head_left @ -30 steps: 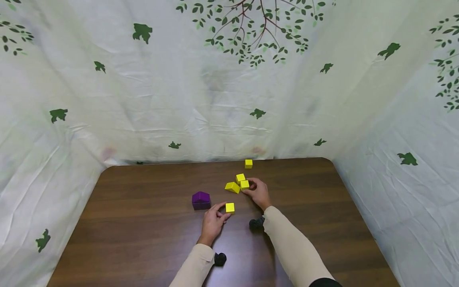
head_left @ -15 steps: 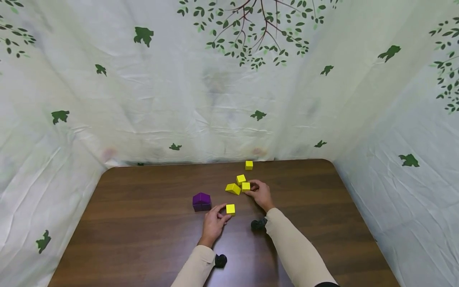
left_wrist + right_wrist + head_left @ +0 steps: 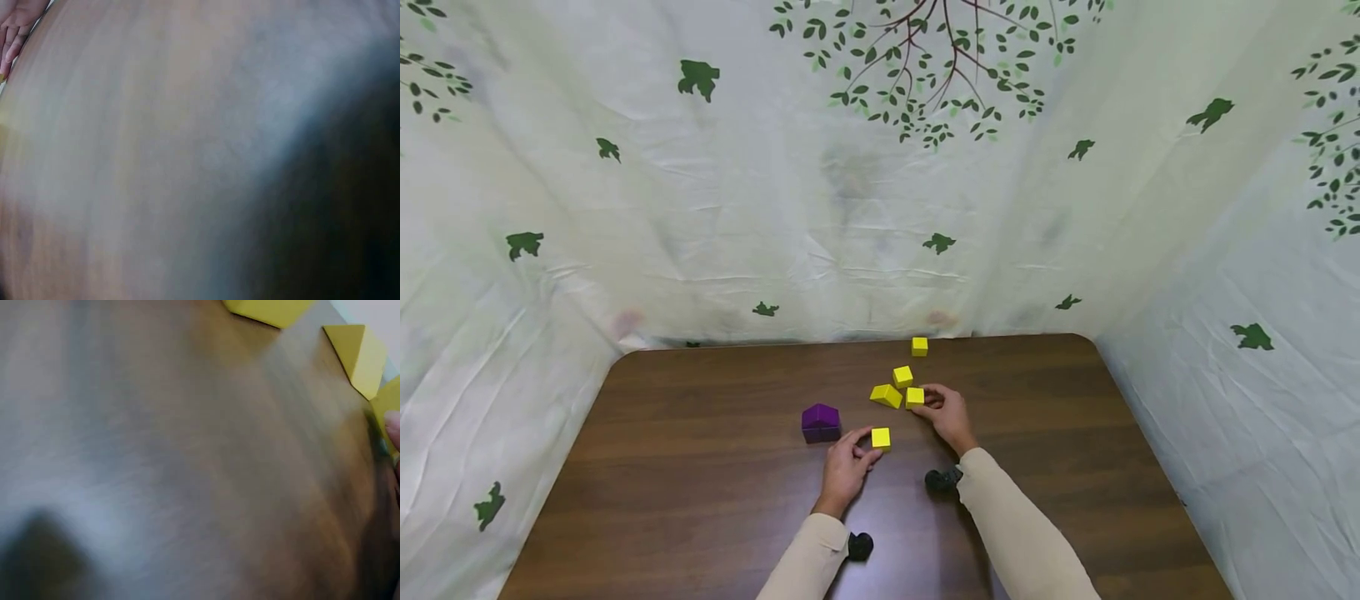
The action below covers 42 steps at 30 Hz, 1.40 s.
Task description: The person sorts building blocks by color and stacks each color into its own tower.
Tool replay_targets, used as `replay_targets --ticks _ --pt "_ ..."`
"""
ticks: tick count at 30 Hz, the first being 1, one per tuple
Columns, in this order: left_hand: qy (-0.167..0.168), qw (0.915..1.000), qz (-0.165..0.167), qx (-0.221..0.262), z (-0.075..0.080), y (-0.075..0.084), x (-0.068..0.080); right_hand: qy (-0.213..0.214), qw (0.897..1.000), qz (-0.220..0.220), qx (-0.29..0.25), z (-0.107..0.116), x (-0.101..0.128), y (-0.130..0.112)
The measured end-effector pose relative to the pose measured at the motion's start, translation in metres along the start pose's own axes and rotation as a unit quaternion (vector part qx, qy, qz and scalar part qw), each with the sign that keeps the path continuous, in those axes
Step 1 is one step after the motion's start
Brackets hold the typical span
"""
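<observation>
In the head view my left hand (image 3: pixel 844 473) pinches a yellow cube (image 3: pixel 881 439) between thumb and index finger, low over or on the table. Farther up and to the right, my right hand (image 3: pixel 950 414) holds a second yellow cube (image 3: pixel 915 397) by its right side. Just left of that cube lies a yellow triangular block (image 3: pixel 886 396), with another yellow cube (image 3: pixel 902 377) behind it. The right wrist view catches a fingertip (image 3: pixel 393 423) against the held cube (image 3: pixel 386 406), near the triangular block (image 3: pixel 362 356). The left wrist view is mostly blur.
A purple block pile with a peaked top (image 3: pixel 821 423) stands left of my left hand. One more yellow cube (image 3: pixel 920 347) sits near the far edge of the brown table (image 3: pixel 700 475). A white leaf-printed cloth (image 3: pixel 737 208) hangs behind the table.
The right hand has drawn its yellow cube slightly toward me and to the right, apart from the cube behind it. The left hand and its cube have hardly moved.
</observation>
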<state>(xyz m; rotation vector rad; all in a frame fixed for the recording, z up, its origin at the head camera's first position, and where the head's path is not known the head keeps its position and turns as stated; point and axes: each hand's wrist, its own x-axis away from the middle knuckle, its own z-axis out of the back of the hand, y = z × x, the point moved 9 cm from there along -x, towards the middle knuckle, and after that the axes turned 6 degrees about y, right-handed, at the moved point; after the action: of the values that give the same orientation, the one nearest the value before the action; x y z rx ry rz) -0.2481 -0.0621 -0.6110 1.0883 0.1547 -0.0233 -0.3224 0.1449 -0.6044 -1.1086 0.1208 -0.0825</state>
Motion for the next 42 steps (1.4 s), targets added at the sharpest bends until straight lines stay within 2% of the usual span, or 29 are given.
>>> replay_targets --ticks 6,12,19,24,33,42 --pt "0.000 1.0000 0.002 0.004 0.001 0.001 0.002 0.010 0.999 0.006 -0.040 0.003 0.021 -0.003" --pt "0.002 1.0000 -0.002 0.002 0.001 0.003 0.004 0.018 0.998 -0.014 -0.064 0.002 0.040 -0.005" --pt "0.000 1.0000 0.007 -0.001 -0.001 0.001 0.005 -0.005 0.995 -0.024 -0.101 -0.007 0.060 -0.006" --pt "0.002 1.0000 0.007 -0.004 -0.001 0.002 0.006 -0.018 0.996 -0.007 -0.087 -0.009 0.066 -0.008" --pt "0.003 0.9999 0.008 0.006 0.000 0.004 0.007 -0.038 0.998 0.039 -0.031 -0.011 0.068 -0.009" --pt "0.005 1.0000 0.002 0.002 0.001 0.006 0.007 -0.035 0.998 0.050 -0.007 -0.011 0.066 -0.010"
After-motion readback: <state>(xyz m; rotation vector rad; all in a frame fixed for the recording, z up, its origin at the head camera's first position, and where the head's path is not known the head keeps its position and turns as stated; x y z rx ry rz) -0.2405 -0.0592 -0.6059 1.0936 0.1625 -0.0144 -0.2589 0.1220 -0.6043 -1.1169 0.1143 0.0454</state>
